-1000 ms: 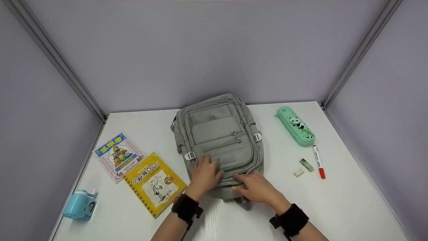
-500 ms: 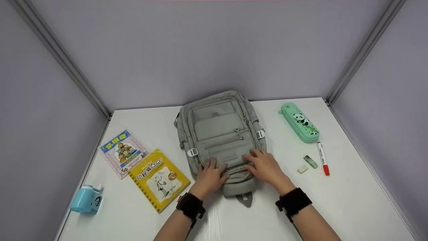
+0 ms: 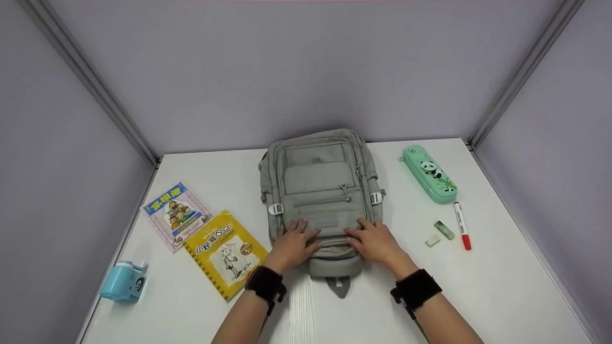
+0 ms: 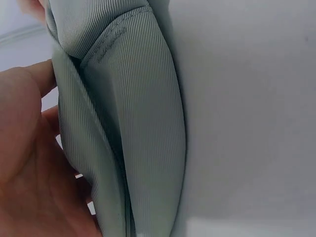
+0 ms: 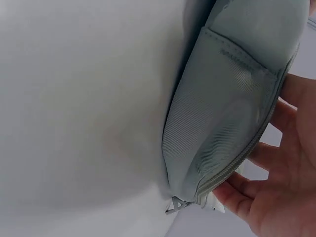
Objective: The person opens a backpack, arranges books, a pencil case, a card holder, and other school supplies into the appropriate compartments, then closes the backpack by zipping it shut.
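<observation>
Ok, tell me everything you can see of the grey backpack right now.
The grey backpack lies flat on the white table, front face up, its top toward the near edge, where a small loop sticks out. The fabric looks finely ribbed. Its front has stacked pockets, a zipper with a metal pull across the middle, and a white buckle on each side. The visible zippers look closed. The left hand and the right hand rest on its near end, fingers spread on the fabric.

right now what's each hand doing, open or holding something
Left hand: open, flat on the backpack.
Right hand: open, flat on the backpack.
</observation>
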Motion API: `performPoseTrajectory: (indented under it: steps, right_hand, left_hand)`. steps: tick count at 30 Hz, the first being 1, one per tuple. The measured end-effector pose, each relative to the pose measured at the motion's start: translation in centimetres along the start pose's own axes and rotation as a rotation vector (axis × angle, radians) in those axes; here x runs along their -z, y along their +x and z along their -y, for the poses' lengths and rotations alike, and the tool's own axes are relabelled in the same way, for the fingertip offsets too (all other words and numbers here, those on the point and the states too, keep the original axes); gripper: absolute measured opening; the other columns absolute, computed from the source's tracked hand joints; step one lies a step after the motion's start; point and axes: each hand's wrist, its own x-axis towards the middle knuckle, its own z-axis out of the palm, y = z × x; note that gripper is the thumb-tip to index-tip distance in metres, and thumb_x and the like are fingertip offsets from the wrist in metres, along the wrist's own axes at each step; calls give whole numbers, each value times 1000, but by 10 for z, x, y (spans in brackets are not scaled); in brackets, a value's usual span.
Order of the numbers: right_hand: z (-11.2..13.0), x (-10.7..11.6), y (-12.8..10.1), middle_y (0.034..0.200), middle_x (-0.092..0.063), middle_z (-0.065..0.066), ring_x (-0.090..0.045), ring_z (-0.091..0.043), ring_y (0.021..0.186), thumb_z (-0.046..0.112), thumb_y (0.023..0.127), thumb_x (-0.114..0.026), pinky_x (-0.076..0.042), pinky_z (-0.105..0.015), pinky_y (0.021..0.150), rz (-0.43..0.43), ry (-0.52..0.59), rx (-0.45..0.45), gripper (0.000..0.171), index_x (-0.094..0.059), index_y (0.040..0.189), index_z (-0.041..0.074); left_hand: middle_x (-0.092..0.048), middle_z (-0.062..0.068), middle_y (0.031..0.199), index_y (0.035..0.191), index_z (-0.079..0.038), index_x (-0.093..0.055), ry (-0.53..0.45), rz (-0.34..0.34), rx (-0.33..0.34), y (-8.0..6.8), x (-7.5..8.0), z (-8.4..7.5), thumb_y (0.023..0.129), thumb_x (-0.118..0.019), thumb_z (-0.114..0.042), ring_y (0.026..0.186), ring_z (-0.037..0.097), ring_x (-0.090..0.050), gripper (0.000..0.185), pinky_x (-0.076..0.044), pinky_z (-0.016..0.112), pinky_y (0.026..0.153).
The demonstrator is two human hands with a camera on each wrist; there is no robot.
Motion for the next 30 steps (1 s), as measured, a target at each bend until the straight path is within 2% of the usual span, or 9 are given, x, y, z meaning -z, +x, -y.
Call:
performPoseTrajectory:
  steps: [6, 9, 13, 17, 20, 22, 24, 27, 30]
  right_hand:
    - [5, -3, 8, 141, -46, -26, -46, -46, 123, 37, 102, -53, -32, -57, 102, -18, 79, 37, 40, -61, 136, 19]
    - [3, -3, 12, 144, -43, -26, -42, -47, 128, 37, 102, -52, -28, -57, 106, 4, 127, 35, 41, -60, 137, 18]
    - [-5, -1, 12, 144, -43, -26, -39, -48, 130, 33, 102, -54, -26, -60, 108, 7, 252, 52, 39, -62, 134, 11]
    - [-20, 5, 12, 134, -53, -25, -46, -45, 126, 21, 100, -59, -30, -59, 106, -76, 395, 63, 30, -67, 123, 3]
    - [-35, 14, 16, 114, -66, -20, -60, -37, 106, 12, 97, -61, -44, -53, 94, -207, 426, -48, 21, -71, 111, -1]
    - [-48, 20, 22, 102, -69, -17, -64, -33, 93, 8, 95, -60, -50, -49, 81, -299, 408, -188, 18, -72, 104, -1]
    - [-63, 24, 30, 95, -70, -17, -65, -32, 84, 6, 94, -57, -51, -48, 72, -348, 384, -329, 19, -72, 102, -1]
    - [-85, 26, 42, 101, -68, -21, -65, -35, 86, 6, 95, -55, -50, -49, 72, -313, 336, -436, 23, -69, 110, -1]
    - [-102, 24, 51, 113, -63, -27, -62, -40, 97, 8, 98, -54, -49, -52, 79, -200, 303, -413, 29, -63, 125, -1]
  left_hand:
    - [-36, 13, 153, 139, -26, -58, 21, -35, 29, 9, 9, 10, 99, -51, -50, 142, 39, -26, 47, -17, 66, 109]
    - [-38, 13, 152, 135, -25, -62, 6, -48, 41, 12, 11, 13, 97, -56, -49, 142, 38, -27, 45, -16, 67, 109]
    - [-37, 15, 153, 135, -23, -62, -9, -60, 33, 11, 10, 14, 96, -58, -50, 143, 39, -25, 48, -15, 68, 108]
    - [-36, 17, 153, 135, -21, -62, -4, -81, 24, 9, 6, 15, 96, -58, -50, 143, 40, -24, 49, -14, 69, 108]
    - [-36, 16, 153, 136, -22, -61, 2, -90, 24, 8, 5, 15, 96, -57, -51, 143, 40, -23, 50, -13, 69, 108]
    - [-36, 15, 154, 137, -22, -60, 4, -96, 27, 8, 5, 14, 96, -56, -52, 144, 40, -23, 50, -12, 69, 108]
    - [-35, 14, 154, 137, -24, -60, -1, -94, 34, 9, 4, 13, 96, -55, -52, 144, 39, -22, 50, -11, 69, 108]
    - [-35, 14, 154, 136, -24, -61, -15, -90, 41, 9, 3, 12, 96, -57, -51, 144, 39, -23, 49, -11, 69, 108]
    - [-37, 14, 153, 135, -24, -63, -29, -77, 50, 8, 1, 10, 95, -58, -51, 143, 38, -25, 47, -11, 69, 108]
